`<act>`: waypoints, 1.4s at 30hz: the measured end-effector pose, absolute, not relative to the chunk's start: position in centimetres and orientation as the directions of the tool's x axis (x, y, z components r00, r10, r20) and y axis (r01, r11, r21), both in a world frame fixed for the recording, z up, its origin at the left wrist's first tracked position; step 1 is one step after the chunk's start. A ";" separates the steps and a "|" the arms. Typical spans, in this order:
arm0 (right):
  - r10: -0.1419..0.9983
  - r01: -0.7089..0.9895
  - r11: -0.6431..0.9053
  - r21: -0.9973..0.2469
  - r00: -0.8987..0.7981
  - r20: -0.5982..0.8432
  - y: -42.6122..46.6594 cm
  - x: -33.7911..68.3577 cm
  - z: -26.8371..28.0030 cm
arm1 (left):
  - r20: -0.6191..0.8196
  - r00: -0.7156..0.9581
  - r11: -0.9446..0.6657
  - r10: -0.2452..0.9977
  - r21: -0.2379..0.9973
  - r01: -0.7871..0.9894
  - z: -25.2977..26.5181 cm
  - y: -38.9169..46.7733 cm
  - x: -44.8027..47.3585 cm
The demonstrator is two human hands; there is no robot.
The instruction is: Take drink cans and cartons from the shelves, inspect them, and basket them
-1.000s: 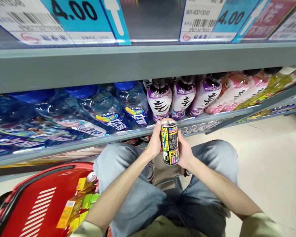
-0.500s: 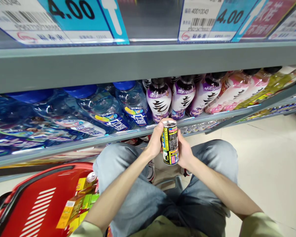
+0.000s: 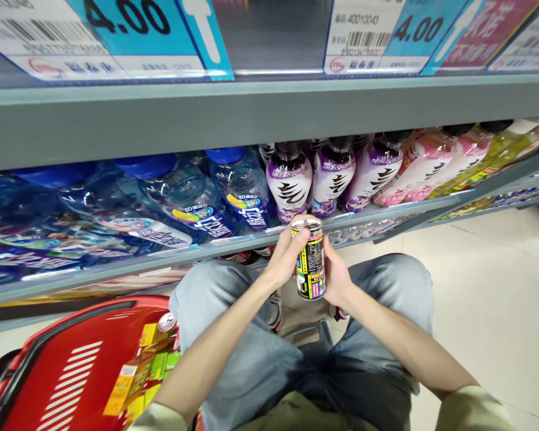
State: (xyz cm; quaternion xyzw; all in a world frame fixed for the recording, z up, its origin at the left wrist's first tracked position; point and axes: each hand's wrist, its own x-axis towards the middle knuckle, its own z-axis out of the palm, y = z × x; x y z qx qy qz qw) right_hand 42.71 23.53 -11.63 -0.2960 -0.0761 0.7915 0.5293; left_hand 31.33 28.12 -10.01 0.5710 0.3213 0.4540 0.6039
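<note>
Between my knees I hold a black drink can (image 3: 311, 263) with yellow and multicoloured printing, nearly upright. My left hand (image 3: 285, 254) wraps its left side, thumb laid across the upper front just under the rim. On the other side my right hand (image 3: 336, 275) is closed around the can, its fingers mostly hidden behind it. Right behind the can, on the low shelf, stand bottles with purple and white labels (image 3: 289, 182).
Blue-capped bottles (image 3: 247, 191) fill the shelf to the left, pink-labelled bottles (image 3: 435, 164) the right. A shelf edge (image 3: 269, 114) with price tags juts out above. At my left is a red shopping basket (image 3: 72, 347) holding yellow and green boxes (image 3: 130, 380) and a can.
My left thumb has moved from the can's left edge to the right, across its upper front. The can stays between both hands in nearly the same place.
</note>
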 end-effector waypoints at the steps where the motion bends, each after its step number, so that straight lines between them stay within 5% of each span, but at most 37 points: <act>1: 0.882 -0.792 -0.428 -0.435 -0.261 -0.393 23.5 42.7 -11.6 | 0.127 0.387 -0.059 0.913 0.981 -0.183 -9.8 28.1 31.4; 42: 0.900 -0.797 -0.384 -0.466 -0.210 -0.382 23.5 42.8 -11.9 | 0.054 0.370 0.009 0.927 0.986 -0.166 -9.9 28.3 31.6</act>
